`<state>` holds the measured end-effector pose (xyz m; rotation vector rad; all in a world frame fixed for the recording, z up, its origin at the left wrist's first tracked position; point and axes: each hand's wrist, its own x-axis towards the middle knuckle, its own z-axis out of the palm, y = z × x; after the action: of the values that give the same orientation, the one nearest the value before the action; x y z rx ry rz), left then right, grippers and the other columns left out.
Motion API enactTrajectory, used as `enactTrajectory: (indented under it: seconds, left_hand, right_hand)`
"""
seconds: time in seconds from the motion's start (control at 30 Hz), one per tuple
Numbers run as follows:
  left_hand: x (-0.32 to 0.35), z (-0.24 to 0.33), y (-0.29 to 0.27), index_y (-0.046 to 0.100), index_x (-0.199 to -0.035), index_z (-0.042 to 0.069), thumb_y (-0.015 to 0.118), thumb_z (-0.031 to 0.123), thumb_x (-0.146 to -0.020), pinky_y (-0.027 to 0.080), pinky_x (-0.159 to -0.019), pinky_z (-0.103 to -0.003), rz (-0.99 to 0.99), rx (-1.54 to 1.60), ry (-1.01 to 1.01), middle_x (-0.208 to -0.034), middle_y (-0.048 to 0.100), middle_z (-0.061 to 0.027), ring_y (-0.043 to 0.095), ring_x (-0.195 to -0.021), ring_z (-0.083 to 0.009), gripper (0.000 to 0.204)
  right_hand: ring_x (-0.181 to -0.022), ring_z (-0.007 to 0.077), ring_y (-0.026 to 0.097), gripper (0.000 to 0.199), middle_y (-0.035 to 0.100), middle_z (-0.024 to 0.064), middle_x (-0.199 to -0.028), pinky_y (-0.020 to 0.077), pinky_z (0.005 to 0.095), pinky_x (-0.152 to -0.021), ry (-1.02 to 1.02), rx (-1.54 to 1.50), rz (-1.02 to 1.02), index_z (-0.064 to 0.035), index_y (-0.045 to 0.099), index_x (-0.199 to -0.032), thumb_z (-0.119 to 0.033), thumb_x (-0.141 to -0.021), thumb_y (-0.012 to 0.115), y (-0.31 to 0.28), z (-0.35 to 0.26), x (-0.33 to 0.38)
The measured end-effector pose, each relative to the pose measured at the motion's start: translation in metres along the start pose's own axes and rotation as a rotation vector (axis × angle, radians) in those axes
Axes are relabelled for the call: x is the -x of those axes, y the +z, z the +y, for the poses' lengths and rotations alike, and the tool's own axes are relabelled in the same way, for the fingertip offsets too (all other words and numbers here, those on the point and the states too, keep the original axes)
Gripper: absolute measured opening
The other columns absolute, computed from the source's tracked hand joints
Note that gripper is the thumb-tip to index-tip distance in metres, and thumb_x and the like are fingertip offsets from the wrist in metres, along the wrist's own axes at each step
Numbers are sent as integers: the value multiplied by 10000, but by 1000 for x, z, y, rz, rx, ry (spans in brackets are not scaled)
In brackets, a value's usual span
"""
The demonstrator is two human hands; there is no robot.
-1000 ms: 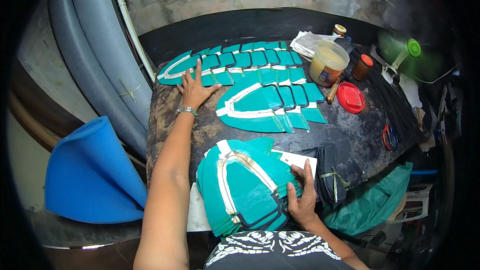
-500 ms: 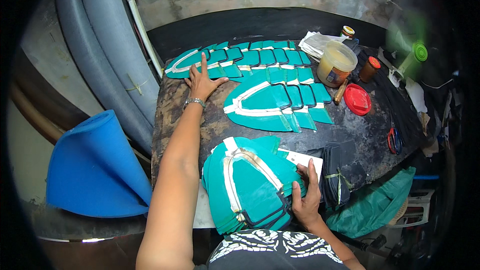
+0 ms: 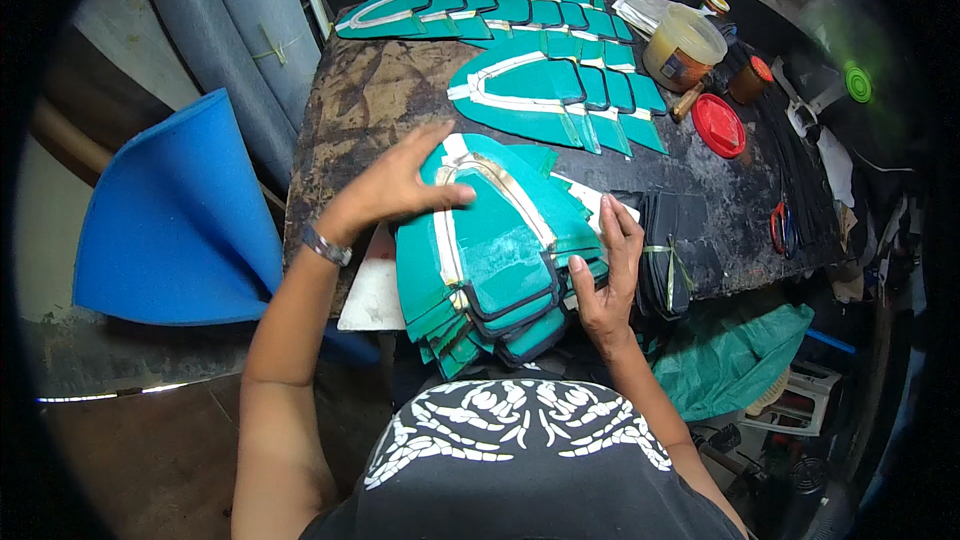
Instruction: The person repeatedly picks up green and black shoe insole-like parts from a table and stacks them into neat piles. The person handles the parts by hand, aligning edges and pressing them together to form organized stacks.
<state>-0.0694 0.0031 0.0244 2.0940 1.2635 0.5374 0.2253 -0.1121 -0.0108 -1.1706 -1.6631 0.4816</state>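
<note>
Resting on the near edge of a stained worktable (image 3: 370, 100), a stack of teal shoe-upper pieces (image 3: 495, 260) sat between both hands. The left hand (image 3: 395, 190) lay flat on its top far corner, fingers spread, gripping nothing. The right hand (image 3: 605, 270) pressed against the stack's right side, thumb on the black-trimmed edge, fingers extended. Beyond the hands, more teal pieces (image 3: 545, 90) lay fanned in rows; a glue tub (image 3: 683, 45) and red lid (image 3: 718, 125) sat beyond the right hand. The stack overhung the table, so uneven pressure could probably tip pieces off.
</note>
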Motion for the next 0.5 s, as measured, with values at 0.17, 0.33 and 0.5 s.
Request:
enactTrajectory:
  seconds: [0.17, 0.33, 0.5]
  left_hand:
    - [13, 12, 23, 546, -1300, 10, 836, 394, -769, 522, -894, -358, 246, 293, -177, -1169, 656, -163, 657, -1036, -228, 716]
    - [16, 13, 28, 533, -1285, 18, 824, 418, -756, 468, -969, -395, 430, 88, -11, -1198, 592, -157, 587, -1138, -276, 724]
    - [20, 16, 35, 504, -1291, 21, 789, 477, -763, 342, -1044, -434, 505, -171, -16, -1207, 540, -170, 523, -1190, -332, 754]
  right_hand:
    - [-1348, 409, 358, 649, 355, 228, -1505, 224, 506, -1135, -150, 202, -153, -68, 529, -1429, -191, -810, 677, -9, -19, 6]
    - [-1469, 447, 175, 684, 204, 243, -1599, 106, 611, -1145, -117, 459, -338, -190, 470, -1492, -300, -840, 647, -6, -25, 5]
    - [-1502, 404, 138, 677, 202, 210, -1623, 77, 638, -1136, -161, 673, -293, -200, 451, -1505, -354, -868, 620, -2, -24, 10]
